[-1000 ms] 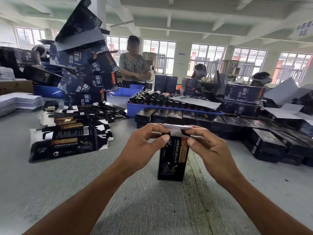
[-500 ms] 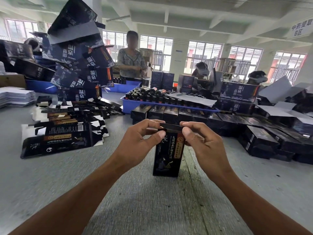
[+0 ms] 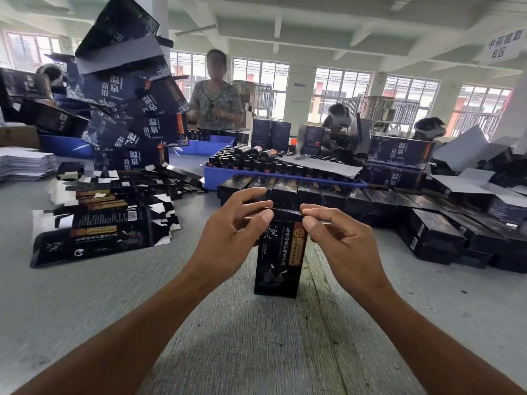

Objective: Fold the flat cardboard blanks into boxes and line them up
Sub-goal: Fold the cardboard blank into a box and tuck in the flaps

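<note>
A tall black box [image 3: 278,260] with a red-gold label stands upright on the grey table in front of me. My left hand [image 3: 233,229] pinches its top left edge between thumb and fingers. My right hand [image 3: 336,235] pinches the top right edge, thumb on the near side. The top flap lies closed and dark between my thumbs. A pile of flat black blanks [image 3: 97,220] lies fanned out to the left. Rows of finished black boxes [image 3: 356,195] lie side by side behind and to the right.
A blue tray [image 3: 211,173] of dark bottles sits behind the rows. Large dark cartons [image 3: 131,109] are stacked high at the back left, white sheets [image 3: 22,163] at the far left. A person [image 3: 216,101] stands across the table; others sit at the right.
The white inner face of the top flap has gone out of sight as the flap was pushed down and closed. Both hands stay at the box top; my view moved a little closer.
</note>
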Tool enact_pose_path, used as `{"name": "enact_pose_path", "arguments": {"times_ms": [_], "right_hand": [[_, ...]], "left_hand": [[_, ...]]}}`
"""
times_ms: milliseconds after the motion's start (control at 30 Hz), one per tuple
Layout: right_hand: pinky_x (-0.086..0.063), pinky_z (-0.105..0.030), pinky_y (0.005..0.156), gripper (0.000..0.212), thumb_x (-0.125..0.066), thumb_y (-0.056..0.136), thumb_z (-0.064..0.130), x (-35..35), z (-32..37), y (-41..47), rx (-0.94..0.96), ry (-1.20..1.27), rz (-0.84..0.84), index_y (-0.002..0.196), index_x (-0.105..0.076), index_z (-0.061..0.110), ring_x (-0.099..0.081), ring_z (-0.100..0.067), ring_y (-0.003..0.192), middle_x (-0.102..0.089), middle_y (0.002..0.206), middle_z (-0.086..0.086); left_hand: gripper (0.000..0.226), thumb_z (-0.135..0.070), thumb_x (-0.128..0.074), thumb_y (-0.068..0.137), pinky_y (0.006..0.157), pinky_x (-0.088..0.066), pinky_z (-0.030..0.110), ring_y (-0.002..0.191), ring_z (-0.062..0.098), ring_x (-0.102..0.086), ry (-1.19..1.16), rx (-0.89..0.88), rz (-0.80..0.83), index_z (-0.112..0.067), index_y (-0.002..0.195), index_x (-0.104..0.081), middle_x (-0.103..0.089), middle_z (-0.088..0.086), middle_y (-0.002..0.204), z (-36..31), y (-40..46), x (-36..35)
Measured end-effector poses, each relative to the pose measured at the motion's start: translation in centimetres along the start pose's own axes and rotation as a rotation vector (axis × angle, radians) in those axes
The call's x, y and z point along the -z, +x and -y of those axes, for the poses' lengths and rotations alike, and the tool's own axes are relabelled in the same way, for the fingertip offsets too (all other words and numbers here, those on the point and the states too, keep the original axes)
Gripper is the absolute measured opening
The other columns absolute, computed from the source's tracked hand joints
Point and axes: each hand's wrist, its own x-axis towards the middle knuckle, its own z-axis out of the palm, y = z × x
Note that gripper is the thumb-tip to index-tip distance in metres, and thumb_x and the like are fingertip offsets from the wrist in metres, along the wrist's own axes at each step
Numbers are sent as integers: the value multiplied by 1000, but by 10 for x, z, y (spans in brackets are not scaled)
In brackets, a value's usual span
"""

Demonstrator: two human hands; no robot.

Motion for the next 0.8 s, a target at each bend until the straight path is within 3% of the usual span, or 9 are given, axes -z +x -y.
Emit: {"name": "enact_pose_path", "arguments": {"times_ms": [133, 233, 400, 500, 567, 633, 733, 800], "right_hand": [[-55, -27, 92, 18, -66, 96, 22, 2, -3, -1, 48, -82, 23, 111, -75, 26, -65, -4, 113, -71, 117, 15], [-54, -20, 90, 18, -67, 96, 20, 4, -4, 0, 121, -165, 23, 109, -75, 29, -65, -3, 113, -70, 119, 14], [-49, -11, 86, 15, -65, 97, 20, 2, -5, 1, 181, -254, 14, 108, -74, 24, -64, 0, 110, -69, 120, 12], [-50, -9, 81, 18, -63, 98, 29, 1, -9, 1, 130, -255, 21, 114, -71, 27, -64, 3, 107, -69, 120, 11], [-52, -9, 77, 26, -59, 99, 37, 0, -11, -2, 76, -302, 63, 125, -62, 36, -64, 6, 103, -67, 119, 14], [-57, -20, 84, 44, -58, 99, 44, -3, -15, -5, -9, -383, 125, 141, -43, 45, -64, 1, 106, -62, 129, 13], [-53, -40, 100, 78, -62, 92, 55, -14, -21, -12, -151, -507, 210, 151, -11, 50, -60, -12, 118, -49, 149, 7], [-50, -42, 103, 84, -61, 85, 65, -26, -24, -17, -123, -589, 260, 150, -11, 47, -56, -14, 122, -45, 150, 8]], "left_hand": [[26, -41, -60, 97, 90, -59, 42, 113, 9, -66, 73, -35, 3, -47, 123, -64, -68, -17, 122, -1, -2, -2], [23, -30, -60, 98, 91, -59, 44, 109, 9, -66, 138, -60, -21, -35, 117, -72, -71, -14, 114, -1, -4, -2], [28, -31, -62, 92, 94, -57, 39, 117, 5, -62, 243, -163, -2, -20, 114, -76, -69, -9, 122, -3, -2, 2], [32, -33, -65, 89, 86, -59, 30, 114, 2, -63, 320, -202, -1, -22, 117, -74, -67, -9, 125, 3, -1, 4], [37, -41, -65, 86, 78, -61, 25, 111, 1, -65, 340, -158, 47, -37, 123, -68, -66, -14, 125, 10, -3, 6], [40, -48, -64, 86, 73, -61, 22, 105, 3, -68, 376, -111, 75, -52, 125, -57, -66, -18, 120, 16, -3, 6], [41, -35, -70, 89, 73, -62, 33, 90, 10, -72, 359, -69, -50, -59, 118, -54, -67, -17, 111, 27, 2, 4], [41, -28, -73, 88, 72, -63, 43, 84, 17, -72, 241, 7, -146, -57, 112, -55, -68, -6, 107, 32, 6, 4]]}}
